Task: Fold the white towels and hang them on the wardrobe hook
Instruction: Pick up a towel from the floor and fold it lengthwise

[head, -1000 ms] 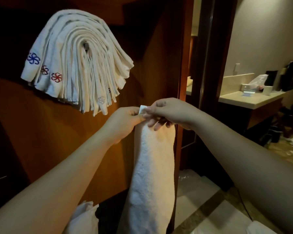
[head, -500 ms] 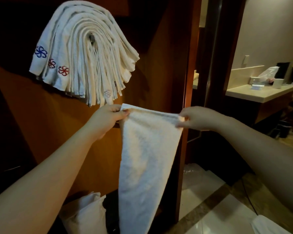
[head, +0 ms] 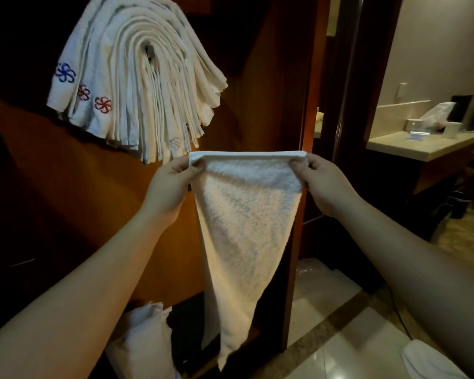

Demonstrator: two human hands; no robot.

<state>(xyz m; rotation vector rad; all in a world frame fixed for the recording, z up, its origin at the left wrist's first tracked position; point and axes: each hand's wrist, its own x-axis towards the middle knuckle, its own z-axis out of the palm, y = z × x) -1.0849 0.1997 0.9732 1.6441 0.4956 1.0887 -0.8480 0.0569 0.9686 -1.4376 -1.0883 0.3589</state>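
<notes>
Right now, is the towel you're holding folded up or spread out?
Spread out. The towel hangs open, its top edge stretched between the left hand and right hand.

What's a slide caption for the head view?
Both hands, left and right, hold a white towel stretched below the towels on the hook.

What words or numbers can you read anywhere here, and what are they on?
No words or numbers can be read.
Hanging towels: only stitched flower marks, blue and red, no letters.
Towel held in both hands: plain, no label showing.
Small items on the counter: too small and blurred to read.
</notes>
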